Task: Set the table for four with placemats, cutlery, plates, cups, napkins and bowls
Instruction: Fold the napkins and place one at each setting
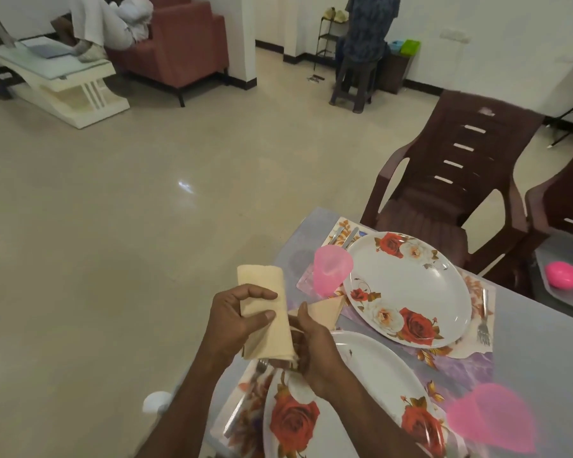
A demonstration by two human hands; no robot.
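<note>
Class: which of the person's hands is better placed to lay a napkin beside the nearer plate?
The right hand: it is over the nearer floral white plate, while the left hand grips the folded cream napkins off the table's edge.

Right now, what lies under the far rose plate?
Under the far rose plate a floral placemat shows at its edges, with a fork at one side and cutlery tips at the other. The placemat's middle is covered by the plate.

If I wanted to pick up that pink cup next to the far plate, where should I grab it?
Probably around its side wall, reaching in from the left, the table's open edge. The pink cup stands upright with its mouth open upward, and the far plate sits close on its right, leaving little finger room there. A folded napkin lies just in front.
</note>
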